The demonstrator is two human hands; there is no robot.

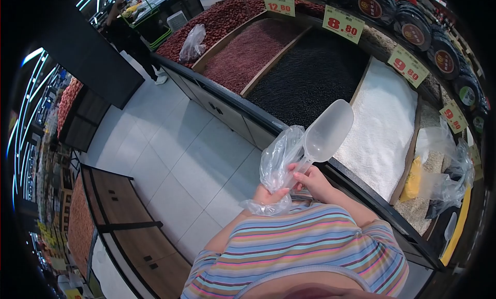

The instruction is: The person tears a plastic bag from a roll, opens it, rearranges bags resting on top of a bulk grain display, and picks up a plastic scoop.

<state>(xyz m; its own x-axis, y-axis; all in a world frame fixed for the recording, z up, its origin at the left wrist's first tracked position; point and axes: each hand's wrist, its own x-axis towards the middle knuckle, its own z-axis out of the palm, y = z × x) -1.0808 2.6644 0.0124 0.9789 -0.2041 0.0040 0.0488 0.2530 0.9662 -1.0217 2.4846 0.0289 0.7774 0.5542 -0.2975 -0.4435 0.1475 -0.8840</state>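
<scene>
A clear plastic bag is gripped near its lower part by my left hand, its loose end hanging over my wrist. My right hand is closed around the handle of a translucent white plastic scoop. The scoop's bowl points up and away from me, with nothing visible in it. Both hands are close together in front of my striped shirt, and the scoop handle lies against the bag. Beyond them are a bin of black grains or beans and a bin of white grain.
Bins of dark red beans and red dates continue to the left. Price signs line the back. Crumpled plastic bags lie at right. A person stands in the aisle, and a wooden cabinet is behind left.
</scene>
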